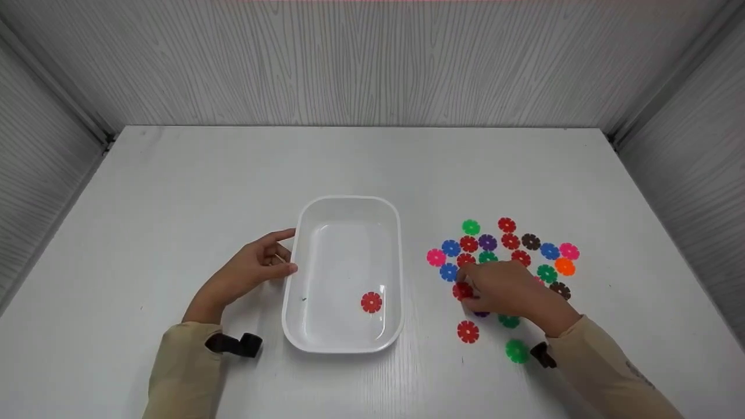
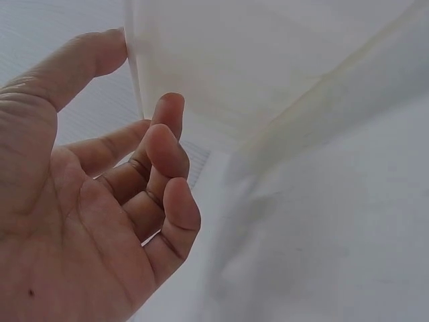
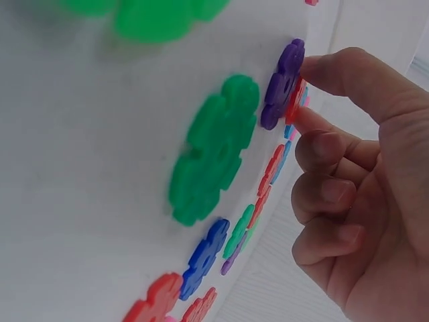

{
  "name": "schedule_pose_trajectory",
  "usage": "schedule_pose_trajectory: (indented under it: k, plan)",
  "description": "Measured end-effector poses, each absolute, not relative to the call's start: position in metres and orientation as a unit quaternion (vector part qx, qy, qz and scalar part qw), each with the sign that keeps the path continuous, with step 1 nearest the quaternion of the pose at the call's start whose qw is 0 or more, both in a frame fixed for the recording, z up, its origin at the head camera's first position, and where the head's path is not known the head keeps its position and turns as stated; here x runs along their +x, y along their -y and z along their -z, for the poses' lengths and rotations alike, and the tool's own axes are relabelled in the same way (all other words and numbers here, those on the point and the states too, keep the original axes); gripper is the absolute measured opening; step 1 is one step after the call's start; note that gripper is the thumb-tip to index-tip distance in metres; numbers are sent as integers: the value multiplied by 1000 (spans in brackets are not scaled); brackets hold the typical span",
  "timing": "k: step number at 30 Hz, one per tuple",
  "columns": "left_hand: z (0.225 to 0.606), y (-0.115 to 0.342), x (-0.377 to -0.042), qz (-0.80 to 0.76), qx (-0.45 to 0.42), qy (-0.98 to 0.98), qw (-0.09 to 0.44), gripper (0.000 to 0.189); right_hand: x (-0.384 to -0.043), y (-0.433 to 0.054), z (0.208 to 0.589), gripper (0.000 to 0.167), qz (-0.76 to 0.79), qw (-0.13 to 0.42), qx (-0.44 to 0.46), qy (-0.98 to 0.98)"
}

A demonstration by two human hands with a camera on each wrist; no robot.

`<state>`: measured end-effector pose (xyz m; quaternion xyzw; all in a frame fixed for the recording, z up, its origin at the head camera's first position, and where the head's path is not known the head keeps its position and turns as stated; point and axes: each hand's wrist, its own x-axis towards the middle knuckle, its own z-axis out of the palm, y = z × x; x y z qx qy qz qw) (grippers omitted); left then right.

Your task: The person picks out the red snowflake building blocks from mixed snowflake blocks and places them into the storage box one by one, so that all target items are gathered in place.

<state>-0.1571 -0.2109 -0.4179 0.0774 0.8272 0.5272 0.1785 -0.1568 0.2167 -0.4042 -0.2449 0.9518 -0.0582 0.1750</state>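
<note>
A white rectangular tray [image 1: 294,317] stands on the table, with one red flower-shaped disc [image 1: 371,302] lying inside toward its near right. At the tray's left rim, my left hand [image 1: 250,270] touches the edge with thumb and index finger; its other fingers are loosely bent below the rim in the left wrist view. Over on the right, my right hand [image 1: 506,291] has thumb and index fingertips on either side of a red flower disc [image 1: 461,291], pinching it. Beside that disc lies a purple disc [image 3: 285,84], partly hidden by the hand in the head view.
Several flower discs in various colours lie spread around my right hand, among them a blue disc [image 1: 448,272], an orange disc [image 1: 564,266] and a brown disc [image 1: 530,241]. Nearer the front are a red disc [image 1: 468,331] and a bright green disc [image 1: 517,351]. Grey wood-grain panels [image 1: 361,64] enclose the table.
</note>
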Motion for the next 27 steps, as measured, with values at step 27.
schedule_pose_trajectory:
  k: [27]
  plan:
    - [420, 212, -157, -527, 73, -827, 181, 68, -174, -152, 363, 40, 182, 93, -264, -943]
